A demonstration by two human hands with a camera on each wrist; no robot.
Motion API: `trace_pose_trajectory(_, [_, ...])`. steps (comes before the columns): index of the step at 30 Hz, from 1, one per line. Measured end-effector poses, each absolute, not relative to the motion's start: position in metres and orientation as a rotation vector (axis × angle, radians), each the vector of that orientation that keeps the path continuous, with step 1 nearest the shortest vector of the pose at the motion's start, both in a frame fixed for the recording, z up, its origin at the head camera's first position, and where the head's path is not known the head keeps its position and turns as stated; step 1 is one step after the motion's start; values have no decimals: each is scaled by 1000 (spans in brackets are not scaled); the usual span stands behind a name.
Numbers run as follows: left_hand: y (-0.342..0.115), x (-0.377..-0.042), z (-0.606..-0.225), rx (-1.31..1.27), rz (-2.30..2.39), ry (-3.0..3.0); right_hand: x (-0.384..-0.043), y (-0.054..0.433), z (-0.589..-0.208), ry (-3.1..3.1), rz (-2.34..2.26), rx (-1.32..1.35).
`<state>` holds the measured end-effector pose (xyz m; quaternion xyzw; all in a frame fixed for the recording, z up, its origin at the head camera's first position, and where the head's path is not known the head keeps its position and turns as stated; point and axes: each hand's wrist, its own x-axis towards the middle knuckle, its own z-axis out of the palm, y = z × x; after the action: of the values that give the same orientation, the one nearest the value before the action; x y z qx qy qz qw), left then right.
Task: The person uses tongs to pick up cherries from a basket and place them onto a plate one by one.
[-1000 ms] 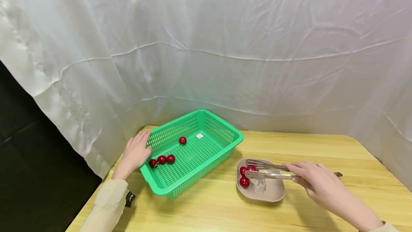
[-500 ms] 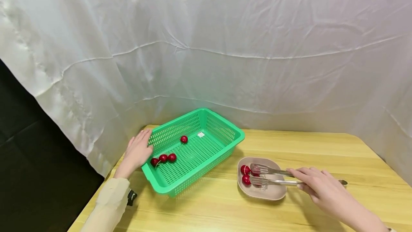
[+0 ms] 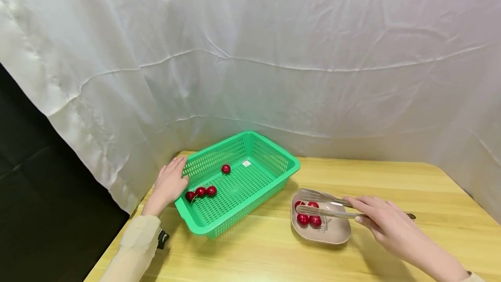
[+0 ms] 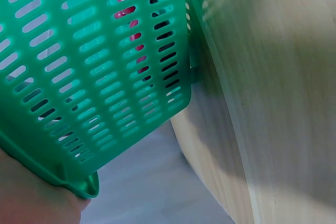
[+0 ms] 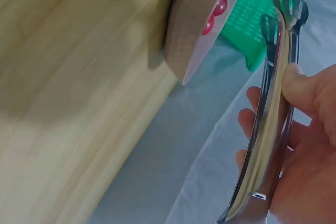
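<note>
My left hand (image 3: pixel 169 187) holds the left end of the green basket (image 3: pixel 256 206) by its rim. Inside that basket lie several red cherries (image 3: pixel 211 191), most of them grouped near the hand. My right hand (image 3: pixel 385 219) grips metal tongs (image 3: pixel 340 213) around the middle, fingers along one side and thumb on the other in the right wrist view. The slotted tips, spread apart, hang over a small beige plate (image 3: pixel 336 233). Several cherries (image 3: pixel 315 221) sit in it, partly covered by the tongs.
The wooden table (image 3: pixel 250 258) carries both basket and plate. White cloth (image 3: pixel 274 90) hangs behind the table's far edge. A dark surface (image 3: pixel 47 195) lies beyond the table on the left.
The tongs dipped among the plate's cherries half a second ago, and their tips now stand farther left and higher. The cherries shifted, and the front right one shows plainly. My left hand stays put.
</note>
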<state>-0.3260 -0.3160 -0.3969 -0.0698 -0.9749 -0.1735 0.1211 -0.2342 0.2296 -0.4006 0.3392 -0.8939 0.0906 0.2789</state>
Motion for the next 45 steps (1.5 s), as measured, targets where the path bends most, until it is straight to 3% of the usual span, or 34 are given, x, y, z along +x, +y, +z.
trace_pose_trajectory(22, [-312,-322,-398,-188,-512,-2832,-246,208,-363,-2366,271,986])
trace_pose_trajectory(45, [-314,-325,-400,-181,-480,-2835,-302,137,-332,-2457,190,984])
